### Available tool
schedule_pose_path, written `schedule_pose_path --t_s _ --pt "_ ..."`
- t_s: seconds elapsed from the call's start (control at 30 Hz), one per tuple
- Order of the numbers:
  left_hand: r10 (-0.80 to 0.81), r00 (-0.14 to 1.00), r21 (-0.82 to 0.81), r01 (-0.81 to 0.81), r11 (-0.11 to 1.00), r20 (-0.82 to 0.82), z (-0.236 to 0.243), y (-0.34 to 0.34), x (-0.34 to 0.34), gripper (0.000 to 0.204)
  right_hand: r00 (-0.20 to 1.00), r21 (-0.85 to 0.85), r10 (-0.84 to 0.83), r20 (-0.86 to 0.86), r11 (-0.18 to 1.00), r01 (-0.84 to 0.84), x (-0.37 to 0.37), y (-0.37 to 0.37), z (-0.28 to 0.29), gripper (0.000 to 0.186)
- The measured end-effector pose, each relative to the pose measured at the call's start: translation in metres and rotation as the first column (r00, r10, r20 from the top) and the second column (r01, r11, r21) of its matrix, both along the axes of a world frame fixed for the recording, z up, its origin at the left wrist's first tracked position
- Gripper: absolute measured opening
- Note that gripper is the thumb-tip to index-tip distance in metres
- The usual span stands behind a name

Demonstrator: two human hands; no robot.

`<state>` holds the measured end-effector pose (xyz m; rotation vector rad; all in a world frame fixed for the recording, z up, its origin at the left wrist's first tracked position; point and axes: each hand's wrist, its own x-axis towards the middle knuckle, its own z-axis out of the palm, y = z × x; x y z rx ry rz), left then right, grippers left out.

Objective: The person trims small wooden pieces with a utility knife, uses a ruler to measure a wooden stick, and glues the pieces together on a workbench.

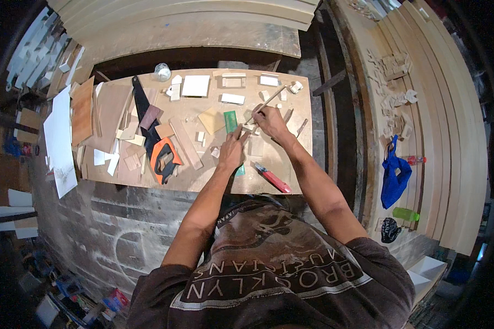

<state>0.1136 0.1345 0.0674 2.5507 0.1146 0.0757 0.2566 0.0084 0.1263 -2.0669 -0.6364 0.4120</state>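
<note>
The right hand curls tight round a thin stick; the left hand, half-curled over a green strip, hides any grip

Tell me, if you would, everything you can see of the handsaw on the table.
The handsaw lies on the table, left of the person's left hand; no hand touches it. Its long, dark blade narrows toward the table's far edge. The orange-and-black handle, a loop that looks like plastic, sits by the near edge. A reddish-brown wood piece lies over part of the blade, with other offcuts around it. Its teeth cannot be made out.
</note>
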Motion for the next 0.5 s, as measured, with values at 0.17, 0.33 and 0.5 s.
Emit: schedule_pose_path --t_s 0.17,0.33,0.5 --pt "-0.006 0.999 -0.033 0.008 0.999 0.05 -0.007 0.007 -0.002 0.057 0.999 -0.065 0.024 0.046 0.998 -0.021 0.001 0.011 -0.003 0.021" --pt "-0.013 0.996 -0.077 0.02 0.997 0.093 -0.016 0.02 0.0 0.046 0.992 -0.122 0.06 0.11 0.991 -0.046 -0.002 0.023 0.007 0.02" --pt "0.044 0.998 -0.148 -0.037 0.988 0.04 -0.014 0.026 0.01 0.04 0.97 -0.181 0.104 0.221 0.981 -0.064 -0.001 0.025 0.009 0.022"
